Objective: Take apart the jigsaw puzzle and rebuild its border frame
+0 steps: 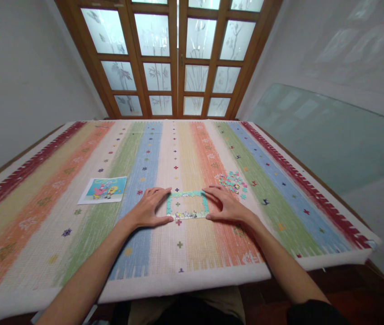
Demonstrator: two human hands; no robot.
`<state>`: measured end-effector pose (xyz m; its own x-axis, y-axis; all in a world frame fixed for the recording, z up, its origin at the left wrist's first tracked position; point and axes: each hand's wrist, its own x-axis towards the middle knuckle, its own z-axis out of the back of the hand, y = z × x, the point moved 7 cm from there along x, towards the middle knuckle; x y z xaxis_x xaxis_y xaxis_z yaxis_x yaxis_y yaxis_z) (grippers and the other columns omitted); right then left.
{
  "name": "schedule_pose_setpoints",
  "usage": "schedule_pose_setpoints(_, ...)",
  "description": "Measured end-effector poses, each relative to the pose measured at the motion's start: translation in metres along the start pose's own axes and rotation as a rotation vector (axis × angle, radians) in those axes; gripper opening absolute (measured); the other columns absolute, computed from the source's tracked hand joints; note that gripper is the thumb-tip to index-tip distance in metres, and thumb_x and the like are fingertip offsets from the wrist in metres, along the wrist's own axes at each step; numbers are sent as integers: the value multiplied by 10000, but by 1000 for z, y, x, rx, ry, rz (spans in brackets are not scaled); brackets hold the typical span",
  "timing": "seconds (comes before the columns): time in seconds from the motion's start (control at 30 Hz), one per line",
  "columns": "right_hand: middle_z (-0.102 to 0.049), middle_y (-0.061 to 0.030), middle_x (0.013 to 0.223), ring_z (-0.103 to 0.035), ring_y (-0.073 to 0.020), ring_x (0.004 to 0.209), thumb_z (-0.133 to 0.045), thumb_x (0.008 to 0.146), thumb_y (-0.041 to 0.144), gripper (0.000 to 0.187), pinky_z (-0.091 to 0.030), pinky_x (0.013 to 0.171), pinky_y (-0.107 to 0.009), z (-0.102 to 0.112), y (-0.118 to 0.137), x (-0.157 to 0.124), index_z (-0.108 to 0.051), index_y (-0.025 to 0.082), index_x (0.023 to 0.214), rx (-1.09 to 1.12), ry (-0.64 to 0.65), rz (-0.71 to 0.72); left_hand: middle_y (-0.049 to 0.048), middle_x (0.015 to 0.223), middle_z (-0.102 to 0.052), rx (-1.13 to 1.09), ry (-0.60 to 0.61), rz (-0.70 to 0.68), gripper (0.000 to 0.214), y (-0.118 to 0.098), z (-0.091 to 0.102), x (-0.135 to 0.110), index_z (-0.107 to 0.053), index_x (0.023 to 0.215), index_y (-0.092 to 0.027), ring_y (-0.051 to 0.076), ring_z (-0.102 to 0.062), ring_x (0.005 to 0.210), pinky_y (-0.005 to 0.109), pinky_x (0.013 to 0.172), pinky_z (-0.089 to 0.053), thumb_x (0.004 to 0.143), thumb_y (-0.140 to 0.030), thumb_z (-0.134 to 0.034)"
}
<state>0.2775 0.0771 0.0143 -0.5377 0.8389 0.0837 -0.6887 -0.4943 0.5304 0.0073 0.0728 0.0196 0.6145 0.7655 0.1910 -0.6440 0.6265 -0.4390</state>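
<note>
A rectangular jigsaw puzzle border [188,215] of joined pieces lies flat on the striped tablecloth, its middle showing the cloth. My left hand [149,207] spans its left side, fingertips by the far corner and thumb by the near corner. On the opposite side my right hand [226,204] does likewise, so both hands grip the border by its corners. Just beyond the right hand sits a loose heap of puzzle pieces [234,181], partly hidden by that hand. To the left lies a picture sheet [103,190] with a pink and a yellow cartoon figure.
The striped tablecloth [90,239] covers a wide table, with its near edge close to my body. Wooden doors with frosted panes [158,76] stand past the far edge. A glass panel [327,135] leans along the right wall.
</note>
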Motion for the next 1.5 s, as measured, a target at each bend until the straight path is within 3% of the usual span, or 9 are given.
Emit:
schedule_pose_setpoints(0.57, -537, -144, 1494, -368, -404, 1470, -827, 731, 440, 824, -311, 1185, -628, 1, -5, -1, -537, 269, 1483, 20, 4, 16, 141, 1372, -572, -7, -4, 3, 878, -1, 6, -2, -373, 1523, -226, 372, -502, 1251, 547, 1071, -388, 798, -576, -726)
schedule_pose_setpoints(0.77, -566, -130, 1468, -399, -400, 1450, -829, 712, 368, 804, -336, 1169, -622, 1, -5, -1, -558, 285, 1464, 33, -15, 10, 143, 1353, -584, 13, -7, 5, 863, 0, 6, -2, -379, 1520, -228, 367, -520, 1227, 550, 1062, -392, 797, -545, -729)
schedule_pose_setpoints(0.97, -563, -149, 1473, -382, -406, 1461, -827, 713, 397, 788, -337, 1170, -613, 0, -6, -1, -579, 242, 1445, 36, -18, 10, 146, 1363, -578, 12, -4, 2, 878, 1, 6, -2, -373, 1517, -220, 366, -513, 1237, 548, 1069, -384, 786, -534, -744)
schedule_pose_setpoints(1.5, -576, -132, 1465, -391, -401, 1455, -804, 746, 441, 763, -340, 1166, -630, 2, -3, -1, -573, 270, 1452, 34, -21, 38, 136, 1343, -586, 22, -13, 10, 865, 0, 6, -2, -373, 1529, -235, 367, -520, 1213, 540, 1048, -398, 804, -557, -719)
